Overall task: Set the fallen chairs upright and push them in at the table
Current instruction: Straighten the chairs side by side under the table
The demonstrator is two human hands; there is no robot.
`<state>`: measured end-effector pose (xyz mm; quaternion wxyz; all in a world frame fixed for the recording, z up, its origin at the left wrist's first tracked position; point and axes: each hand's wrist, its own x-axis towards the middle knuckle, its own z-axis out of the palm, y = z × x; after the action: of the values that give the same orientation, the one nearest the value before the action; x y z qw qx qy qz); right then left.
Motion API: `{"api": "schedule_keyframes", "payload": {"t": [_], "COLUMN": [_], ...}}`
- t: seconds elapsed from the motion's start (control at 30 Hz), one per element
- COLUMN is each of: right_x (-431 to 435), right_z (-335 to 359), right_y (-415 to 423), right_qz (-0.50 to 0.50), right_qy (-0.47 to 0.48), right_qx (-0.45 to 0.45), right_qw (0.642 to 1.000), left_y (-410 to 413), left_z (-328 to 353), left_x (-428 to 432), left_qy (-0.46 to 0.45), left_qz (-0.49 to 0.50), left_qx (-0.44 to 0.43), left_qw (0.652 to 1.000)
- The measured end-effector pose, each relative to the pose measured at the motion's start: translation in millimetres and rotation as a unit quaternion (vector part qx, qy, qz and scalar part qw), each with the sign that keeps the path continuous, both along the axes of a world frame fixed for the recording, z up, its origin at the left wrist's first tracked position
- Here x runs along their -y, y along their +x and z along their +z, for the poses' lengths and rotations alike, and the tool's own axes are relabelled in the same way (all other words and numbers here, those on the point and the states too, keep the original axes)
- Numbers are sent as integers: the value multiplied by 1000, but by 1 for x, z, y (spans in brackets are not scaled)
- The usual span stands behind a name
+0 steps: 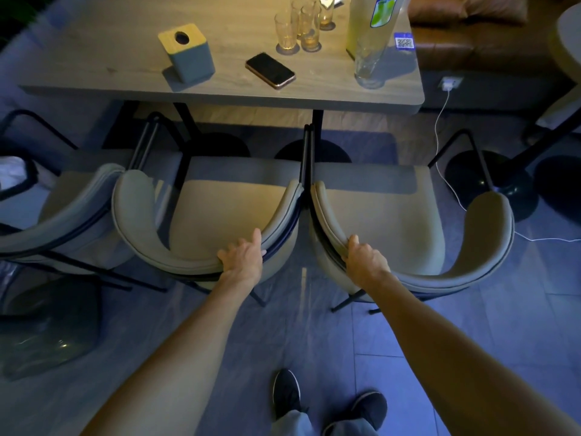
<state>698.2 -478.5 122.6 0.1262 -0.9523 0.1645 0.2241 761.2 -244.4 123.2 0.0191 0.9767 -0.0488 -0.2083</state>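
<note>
Two beige padded chairs with curved backrests and black metal legs stand upright side by side, facing the wooden table point(220, 92). My left hand point(243, 258) grips the backrest of the middle chair point(226, 209). My right hand point(364, 261) grips the backrest of the right chair point(386, 221). The front edges of both seats lie under the table's near edge. A third chair of the same kind point(72, 212) stands upright at the left, touching the middle one.
On the table are a tissue box point(187, 55), a phone point(270, 70), several glasses point(301, 26) and a tall bottle point(374, 29). A white cable point(440, 133) runs over the floor at the right, near a black round table base point(490, 187). A brown sofa point(490, 36) stands behind.
</note>
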Motion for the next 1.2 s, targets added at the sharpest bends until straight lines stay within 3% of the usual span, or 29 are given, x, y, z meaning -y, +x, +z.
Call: {"api": "schedule_keyframes", "payload": {"t": [0.6, 1.2], "right_x": [-15, -13], "right_z": [5, -9], "right_y": [6, -4], "right_qz": [-31, -18], "right_qy": [28, -8], "right_qx": [-39, 1], "right_qw": [998, 1000], "left_y": [2, -3], "left_z": [-3, -4], "left_x": [-4, -4], "left_qy": [-39, -39], "left_qz": [13, 7], "left_qx": [-3, 14], "left_qw": [999, 999]}}
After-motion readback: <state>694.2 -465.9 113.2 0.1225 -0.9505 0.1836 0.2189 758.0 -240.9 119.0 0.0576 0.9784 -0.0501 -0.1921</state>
